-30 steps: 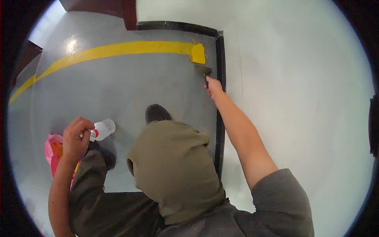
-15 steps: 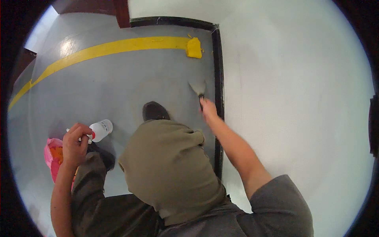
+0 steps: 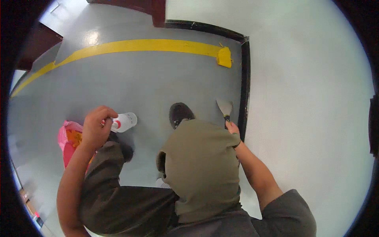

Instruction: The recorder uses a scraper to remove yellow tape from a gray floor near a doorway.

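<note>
On the right, my right hand (image 3: 233, 128) is closed round the black handle of a putty knife (image 3: 224, 106). Its pale, flared blade points away from me over the grey floor, close to the black skirting. To the left, my left hand (image 3: 96, 125) has curled fingers, pinched together beside a white bottle (image 3: 127, 121) with a red band at its neck. The hand covers the bottle's top, so I cannot make out what the fingers hold, if anything. Further off, crumpled yellow tape (image 3: 224, 58) lies bunched at the right end of a yellow floor strip (image 3: 150, 45).
A pink bag (image 3: 68, 136) with orange inside stands left of my left leg. My bent right leg (image 3: 201, 162) and dark shoe (image 3: 179, 112) take up the middle. Black skirting (image 3: 245, 79) and a white wall (image 3: 308, 110) bound the right side. Dark red woodwork (image 3: 158, 14) is at the back.
The whole view has shifted and turned, so the floor and things appear further right. My right hand, still round the putty knife, is drawn closer to my knee. My left hand stays by the bottle.
</note>
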Demonstrator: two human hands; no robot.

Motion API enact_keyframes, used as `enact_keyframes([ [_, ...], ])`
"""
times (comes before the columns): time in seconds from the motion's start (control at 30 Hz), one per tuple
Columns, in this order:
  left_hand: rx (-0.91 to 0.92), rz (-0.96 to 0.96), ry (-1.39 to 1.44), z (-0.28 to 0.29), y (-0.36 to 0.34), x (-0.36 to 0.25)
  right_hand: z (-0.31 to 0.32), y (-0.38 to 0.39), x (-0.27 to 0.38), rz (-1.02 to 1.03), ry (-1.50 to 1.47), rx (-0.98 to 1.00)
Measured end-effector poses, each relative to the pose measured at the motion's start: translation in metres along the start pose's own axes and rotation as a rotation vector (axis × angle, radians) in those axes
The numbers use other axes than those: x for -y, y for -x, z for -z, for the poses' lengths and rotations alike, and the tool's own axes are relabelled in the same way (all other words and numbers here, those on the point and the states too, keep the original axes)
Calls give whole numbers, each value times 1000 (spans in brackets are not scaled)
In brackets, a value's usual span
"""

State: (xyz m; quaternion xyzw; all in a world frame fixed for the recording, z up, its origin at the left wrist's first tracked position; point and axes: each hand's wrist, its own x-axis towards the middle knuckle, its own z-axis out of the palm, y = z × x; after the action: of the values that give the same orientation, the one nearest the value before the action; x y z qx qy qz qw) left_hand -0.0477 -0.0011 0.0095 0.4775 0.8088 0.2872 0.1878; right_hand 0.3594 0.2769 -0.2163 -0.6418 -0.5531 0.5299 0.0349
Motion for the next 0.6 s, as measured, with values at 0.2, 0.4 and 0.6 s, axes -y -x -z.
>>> enact_keyframes([
  [0.2,40,39,-47,-1,10,5,-13,-9,37,-68,-91,30],
  [0.4,80,-13,-41,-8,1,-7,-15,-126,149,-133,-194,-84],
  [0.6,39,-13,-21,-2,2,-1,-10,-100,108,-138,-115,-47],
])
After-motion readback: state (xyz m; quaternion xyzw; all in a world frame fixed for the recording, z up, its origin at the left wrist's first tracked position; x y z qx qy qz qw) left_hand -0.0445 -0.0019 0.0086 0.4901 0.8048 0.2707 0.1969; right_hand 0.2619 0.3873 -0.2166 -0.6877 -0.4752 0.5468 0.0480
